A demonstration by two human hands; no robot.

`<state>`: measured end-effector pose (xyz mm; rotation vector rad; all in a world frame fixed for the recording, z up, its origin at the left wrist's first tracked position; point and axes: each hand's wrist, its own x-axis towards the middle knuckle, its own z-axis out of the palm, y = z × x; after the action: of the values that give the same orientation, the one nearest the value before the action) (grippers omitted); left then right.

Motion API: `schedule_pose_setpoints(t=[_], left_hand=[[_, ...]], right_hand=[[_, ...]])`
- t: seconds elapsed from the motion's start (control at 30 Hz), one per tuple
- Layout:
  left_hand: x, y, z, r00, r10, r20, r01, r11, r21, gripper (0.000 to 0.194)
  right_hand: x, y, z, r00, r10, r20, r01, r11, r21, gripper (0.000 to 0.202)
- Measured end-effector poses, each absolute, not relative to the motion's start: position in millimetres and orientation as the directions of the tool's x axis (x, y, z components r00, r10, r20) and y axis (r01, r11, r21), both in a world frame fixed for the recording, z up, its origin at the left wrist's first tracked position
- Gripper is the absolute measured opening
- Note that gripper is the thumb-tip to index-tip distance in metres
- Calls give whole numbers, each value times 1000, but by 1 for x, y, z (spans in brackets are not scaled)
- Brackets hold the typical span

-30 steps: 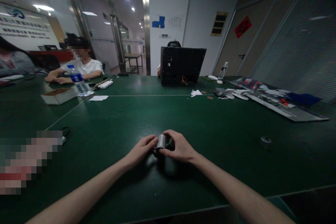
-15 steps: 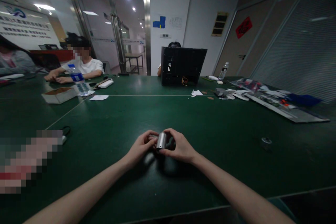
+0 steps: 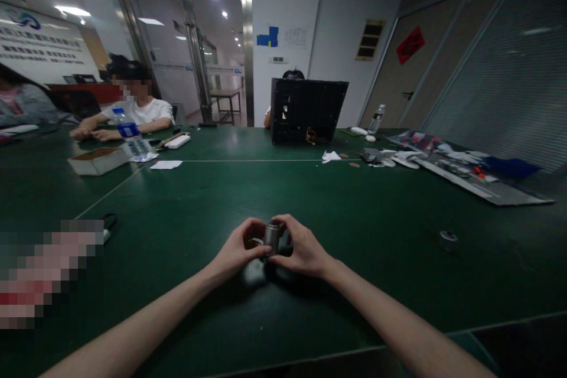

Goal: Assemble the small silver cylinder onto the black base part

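Between my two hands a small grey metal cylinder (image 3: 271, 240) stands roughly upright, just above the green table. A thin yellowish ring runs round its upper end. My left hand (image 3: 243, 242) grips it from the left, thumb on its lower side and fingers curled behind. From the right, my right hand (image 3: 301, 245) pinches it, with the index finger by the top and the thumb near the bottom. The fingers hide parts of its sides and its underside. Farther right on the table lies a small round metal part (image 3: 448, 238), apart from both hands.
The green table (image 3: 212, 195) carries a black computer case (image 3: 310, 112), a water bottle (image 3: 130, 133) beside an open box (image 3: 98, 161), and a board with loose parts (image 3: 478, 183) at right. A person (image 3: 142, 112) sits across at the left. A blurred-out item covers the near left.
The cylinder has been turned in my hands: its shiny side with a small hole is out of sight, and a darker side with a ringed top shows. My left thumb has moved lower on it.
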<state>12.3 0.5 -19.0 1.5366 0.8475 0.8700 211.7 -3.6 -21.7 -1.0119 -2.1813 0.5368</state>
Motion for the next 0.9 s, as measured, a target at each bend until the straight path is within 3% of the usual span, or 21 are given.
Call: schedule_pose_setpoints(t=[0.43,0.67,0.9], left_hand=[[14,0,-21,447,893,56,121,-123,985,38],[12,-1,-22,450,893,-4,-8,8,1000,47],[10,-2,-22,527,849,-40,-116,119,986,56]], right_hand=[[209,-4,-26,-532,754,386,510,649,-565,70],[210,-5,-20,-570,730,377,490,670,-558,75],[208,-6,-18,-576,728,372,495,672,-551,59]])
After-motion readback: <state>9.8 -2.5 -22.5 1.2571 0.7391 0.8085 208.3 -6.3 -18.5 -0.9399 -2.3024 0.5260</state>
